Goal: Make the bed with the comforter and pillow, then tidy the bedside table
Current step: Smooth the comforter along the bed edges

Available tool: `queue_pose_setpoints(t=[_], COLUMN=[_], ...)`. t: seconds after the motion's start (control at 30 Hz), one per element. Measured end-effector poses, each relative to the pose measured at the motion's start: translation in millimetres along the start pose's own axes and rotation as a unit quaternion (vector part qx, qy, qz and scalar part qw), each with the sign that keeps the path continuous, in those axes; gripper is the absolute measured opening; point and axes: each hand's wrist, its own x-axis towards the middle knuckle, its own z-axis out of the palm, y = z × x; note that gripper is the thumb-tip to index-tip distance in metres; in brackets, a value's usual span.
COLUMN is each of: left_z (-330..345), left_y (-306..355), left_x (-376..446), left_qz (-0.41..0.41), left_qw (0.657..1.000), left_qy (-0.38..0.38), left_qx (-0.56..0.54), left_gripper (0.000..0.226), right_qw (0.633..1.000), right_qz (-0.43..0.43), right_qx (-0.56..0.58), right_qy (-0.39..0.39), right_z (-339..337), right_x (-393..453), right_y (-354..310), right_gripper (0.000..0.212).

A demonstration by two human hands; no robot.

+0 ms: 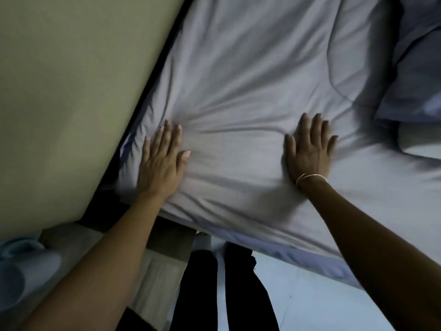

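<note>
Both our palms flat on the comforter [250, 68]
Our left hand [162, 161] and right hand [309, 149] press it, fingers spread, well apart, gripping nothing; pillow [415, 75] beyond the right

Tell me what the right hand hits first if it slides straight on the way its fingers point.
The right hand lies flat on the sheet, fingers pointing up the bed. Straight on it would likely meet the curved fold in the sheet first. The pillow lies off to the right of that line, though depth is hard to judge.
</note>
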Motion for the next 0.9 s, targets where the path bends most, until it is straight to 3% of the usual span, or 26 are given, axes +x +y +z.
queue_pose_setpoints(t=[0.13, 0.33, 0.47, 0.6, 0.7, 0.8, 0.9], left_z=[-7, -26, -41, -31, -14, -6, -3], left_y=[-7, 12, 47, 39, 1, -20, -24], left_x=[-20, -15, 29, 67, 43, 1, -37], left_qz=[-0.028, -0.050, 0.027, 0.010, -0.025, -0.034, -0.093], left_qw=[1.000, 0.998, 0.998, 0.999, 0.999, 0.999, 0.995], left_qy=[0.000, 0.034, 0.059, 0.037, 0.031, 0.032, 0.022], left_qx=[-0.001, -0.009, -0.028, -0.014, -0.008, 0.001, -0.020], left_gripper=[0.062, 0.061, 0.058, 0.060, 0.061, 0.058, 0.059], right_qw=[0.994, 0.936, 0.915, 0.926, 0.954, 0.978, 0.989], right_qz=[-0.112, -0.343, -0.393, -0.354, -0.276, -0.182, -0.135], right_qx=[-0.016, -0.038, 0.009, 0.127, 0.116, 0.101, 0.049], right_qy=[-0.011, -0.066, -0.087, -0.022, 0.022, 0.016, -0.034], right_z=[19, 45, 35, 6, 1, 1, 10], right_x=[-72, -190, -203, -160, -107, -60, -40], right_y=[-41, -68, -65, -51, -40, -45, -70], right_gripper=[0.067, 0.066, 0.062, 0.049, 0.049, 0.053, 0.060])
